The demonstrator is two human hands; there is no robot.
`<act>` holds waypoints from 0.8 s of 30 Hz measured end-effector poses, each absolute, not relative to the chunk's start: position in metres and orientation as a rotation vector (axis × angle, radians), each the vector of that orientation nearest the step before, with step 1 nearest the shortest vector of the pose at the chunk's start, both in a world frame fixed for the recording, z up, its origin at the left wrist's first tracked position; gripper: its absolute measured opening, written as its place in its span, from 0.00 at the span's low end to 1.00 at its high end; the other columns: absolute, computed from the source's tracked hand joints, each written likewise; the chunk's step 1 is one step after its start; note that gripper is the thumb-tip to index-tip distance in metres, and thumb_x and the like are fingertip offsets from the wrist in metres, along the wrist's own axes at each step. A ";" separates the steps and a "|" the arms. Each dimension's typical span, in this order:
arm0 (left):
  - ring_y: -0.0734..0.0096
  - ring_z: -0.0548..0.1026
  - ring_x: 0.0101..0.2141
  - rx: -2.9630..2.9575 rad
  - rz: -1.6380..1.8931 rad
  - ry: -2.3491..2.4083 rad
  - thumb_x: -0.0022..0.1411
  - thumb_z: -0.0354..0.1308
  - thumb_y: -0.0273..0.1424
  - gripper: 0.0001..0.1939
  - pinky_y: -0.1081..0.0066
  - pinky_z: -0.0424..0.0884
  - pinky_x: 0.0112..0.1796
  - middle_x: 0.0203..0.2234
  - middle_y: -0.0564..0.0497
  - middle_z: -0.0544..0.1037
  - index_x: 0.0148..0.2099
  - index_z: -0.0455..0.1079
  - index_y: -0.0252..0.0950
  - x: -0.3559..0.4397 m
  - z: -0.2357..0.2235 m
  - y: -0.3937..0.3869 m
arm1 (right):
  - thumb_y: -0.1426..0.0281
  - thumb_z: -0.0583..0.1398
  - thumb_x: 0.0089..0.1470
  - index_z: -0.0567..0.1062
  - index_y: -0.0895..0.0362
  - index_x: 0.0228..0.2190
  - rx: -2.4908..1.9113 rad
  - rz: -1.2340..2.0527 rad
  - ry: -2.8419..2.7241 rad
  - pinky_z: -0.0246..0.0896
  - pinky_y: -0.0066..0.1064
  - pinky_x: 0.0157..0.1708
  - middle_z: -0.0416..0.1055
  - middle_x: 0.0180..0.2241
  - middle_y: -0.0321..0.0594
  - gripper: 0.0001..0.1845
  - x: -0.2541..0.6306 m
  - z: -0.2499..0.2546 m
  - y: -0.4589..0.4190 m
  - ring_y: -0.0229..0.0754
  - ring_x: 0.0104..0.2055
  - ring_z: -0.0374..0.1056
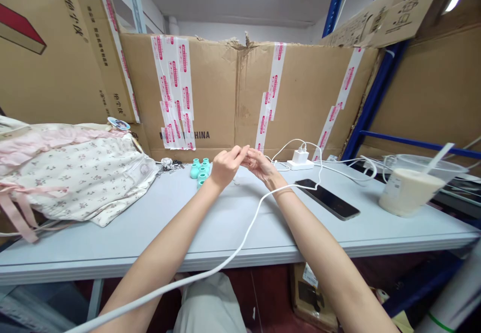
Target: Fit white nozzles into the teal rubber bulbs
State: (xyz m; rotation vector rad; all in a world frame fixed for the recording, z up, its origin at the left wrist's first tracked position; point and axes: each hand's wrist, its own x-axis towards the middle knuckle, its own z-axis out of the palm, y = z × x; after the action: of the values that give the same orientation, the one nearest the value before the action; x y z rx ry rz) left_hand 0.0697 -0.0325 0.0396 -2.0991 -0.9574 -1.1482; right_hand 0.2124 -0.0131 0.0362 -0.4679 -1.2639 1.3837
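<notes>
My left hand (226,165) and my right hand (262,166) meet above the far middle of the table, fingertips against fingertips. Both are closed in a pinch, the left with its fingers curled in, the right with its fingers bent toward the left. Whatever lies between the fingertips is hidden or too small to name. Just left of my left hand stand several small mint-green bottle-shaped pieces (194,171), partly covered by that hand. A white cable (248,230) runs across in front of my right wrist.
A phone (330,200) lies right of my right forearm, near a white charger (299,158). Farther right stands a plastic cup (408,192) with a pale drink. A floral cloth bag (75,172) and keys (169,164) lie left. Cardboard (214,92) walls the table's back.
</notes>
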 end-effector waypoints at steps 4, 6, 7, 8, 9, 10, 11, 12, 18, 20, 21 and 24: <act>0.76 0.66 0.23 -2.127 -1.158 -0.912 0.69 0.38 0.31 0.21 0.73 0.59 0.28 0.29 0.47 0.74 0.53 0.69 0.40 0.071 0.044 -0.036 | 0.63 0.70 0.32 0.74 0.55 0.22 -0.472 1.377 -1.257 0.64 0.33 0.38 0.72 0.23 0.34 0.14 0.216 0.038 -0.012 0.40 0.34 0.70; 0.76 0.66 0.23 -2.138 -1.191 -0.928 0.68 0.40 0.30 0.20 0.73 0.59 0.29 0.29 0.48 0.74 0.53 0.70 0.41 0.071 0.044 -0.035 | 0.64 0.71 0.30 0.74 0.55 0.21 -0.470 1.392 -1.253 0.64 0.33 0.37 0.72 0.22 0.34 0.15 0.216 0.039 -0.013 0.40 0.32 0.70; 0.76 0.66 0.23 -2.143 -1.222 -0.942 0.68 0.41 0.30 0.19 0.73 0.59 0.29 0.29 0.49 0.74 0.52 0.71 0.42 0.071 0.044 -0.033 | 0.64 0.71 0.29 0.74 0.55 0.21 -0.472 1.394 -1.253 0.64 0.33 0.37 0.72 0.22 0.34 0.15 0.216 0.039 -0.013 0.40 0.32 0.70; 0.76 0.67 0.24 -2.147 -1.266 -0.956 0.67 0.42 0.30 0.18 0.74 0.60 0.29 0.29 0.50 0.74 0.51 0.71 0.43 0.071 0.044 -0.032 | 0.63 0.71 0.29 0.74 0.55 0.22 -0.475 1.385 -1.250 0.64 0.33 0.38 0.72 0.22 0.34 0.15 0.215 0.039 -0.013 0.40 0.31 0.70; 0.77 0.68 0.25 -2.150 -1.319 -0.967 0.67 0.43 0.31 0.17 0.74 0.60 0.30 0.30 0.50 0.74 0.50 0.72 0.43 0.070 0.044 -0.030 | 0.63 0.71 0.29 0.75 0.55 0.23 -0.478 1.366 -1.242 0.64 0.34 0.38 0.72 0.23 0.34 0.16 0.214 0.039 -0.013 0.40 0.32 0.70; 0.77 0.69 0.27 -2.155 -1.368 -0.972 0.67 0.45 0.32 0.16 0.75 0.61 0.31 0.30 0.51 0.74 0.49 0.73 0.43 0.070 0.043 -0.028 | 0.62 0.70 0.30 0.75 0.54 0.24 -0.482 1.345 -1.233 0.65 0.34 0.39 0.73 0.24 0.34 0.16 0.214 0.038 -0.012 0.40 0.32 0.70; 0.77 0.69 0.28 -2.161 -1.399 -0.967 0.67 0.45 0.32 0.16 0.76 0.61 0.31 0.31 0.51 0.74 0.48 0.73 0.43 0.070 0.042 -0.026 | 0.62 0.70 0.31 0.75 0.54 0.25 -0.490 1.325 -1.223 0.64 0.34 0.41 0.74 0.25 0.35 0.16 0.213 0.037 -0.012 0.41 0.34 0.70; 0.77 0.70 0.28 -2.166 -1.403 -0.959 0.67 0.45 0.32 0.16 0.76 0.62 0.31 0.31 0.51 0.74 0.48 0.73 0.42 0.070 0.042 -0.026 | 0.62 0.70 0.31 0.75 0.54 0.26 -0.499 1.310 -1.213 0.64 0.35 0.42 0.74 0.26 0.35 0.16 0.213 0.035 -0.011 0.41 0.35 0.71; 0.76 0.68 0.23 -2.147 -1.106 -0.888 0.66 0.41 0.27 0.19 0.75 0.61 0.28 0.30 0.47 0.75 0.53 0.69 0.38 0.075 0.043 -0.030 | 0.64 0.67 0.36 0.74 0.53 0.26 -0.557 1.261 -1.185 0.65 0.33 0.42 0.75 0.29 0.35 0.11 0.218 0.025 -0.006 0.40 0.37 0.70; 0.76 0.68 0.24 -2.148 -1.060 -0.849 0.66 0.41 0.26 0.19 0.74 0.61 0.28 0.30 0.47 0.74 0.53 0.68 0.36 0.078 0.043 -0.031 | 0.64 0.66 0.38 0.74 0.53 0.26 -0.572 1.239 -1.176 0.65 0.32 0.41 0.75 0.31 0.36 0.10 0.220 0.023 -0.004 0.40 0.38 0.70; 0.76 0.68 0.24 -2.148 -1.056 -0.831 0.66 0.40 0.25 0.19 0.74 0.62 0.28 0.31 0.46 0.74 0.53 0.68 0.36 0.079 0.043 -0.032 | 0.63 0.66 0.38 0.74 0.54 0.27 -0.581 1.235 -1.171 0.65 0.31 0.40 0.75 0.32 0.37 0.11 0.220 0.023 -0.004 0.40 0.38 0.70; 0.76 0.69 0.24 -2.155 -1.088 -0.797 0.67 0.39 0.25 0.20 0.74 0.62 0.28 0.31 0.46 0.74 0.52 0.68 0.36 0.082 0.040 -0.032 | 0.62 0.67 0.37 0.74 0.54 0.26 -0.593 1.241 -1.161 0.65 0.30 0.38 0.75 0.31 0.37 0.12 0.222 0.022 -0.003 0.40 0.37 0.70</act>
State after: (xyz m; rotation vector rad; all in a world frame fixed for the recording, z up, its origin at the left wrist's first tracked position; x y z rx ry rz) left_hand 0.0820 -0.0319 0.0399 -2.1546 -0.7967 -1.0881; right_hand 0.2219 -0.0025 0.0222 -0.5926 -1.1605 1.2408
